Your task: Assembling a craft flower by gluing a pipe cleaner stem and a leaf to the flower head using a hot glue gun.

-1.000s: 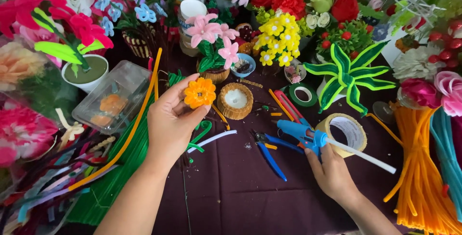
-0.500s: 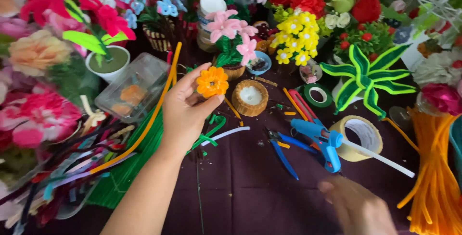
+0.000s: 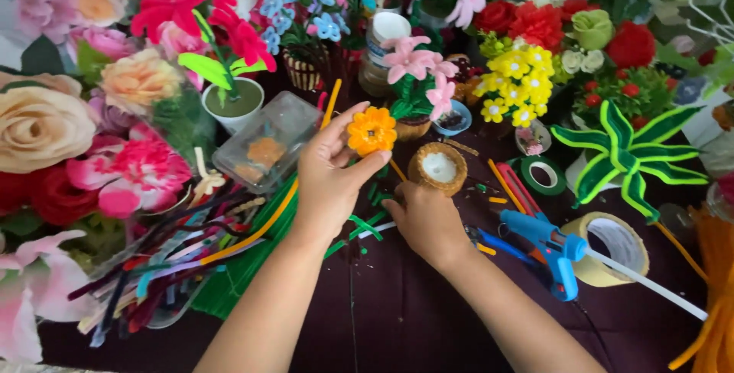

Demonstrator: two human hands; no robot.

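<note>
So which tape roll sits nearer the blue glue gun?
The wide tan tape roll, right beside the glue gun; the small green tape roll lies farther back.

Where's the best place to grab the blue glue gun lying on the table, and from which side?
Probably the glue gun by its handle, the blue limb pointing down toward the near edge at. Come from above and the near side: it lies flat, a white glue stick juts out to the right, and the tape roll crowds that side. The right hand is nearest.

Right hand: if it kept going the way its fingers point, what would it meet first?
Probably the small woven basket just beyond the right hand, though depth is hard to judge from above.
</note>
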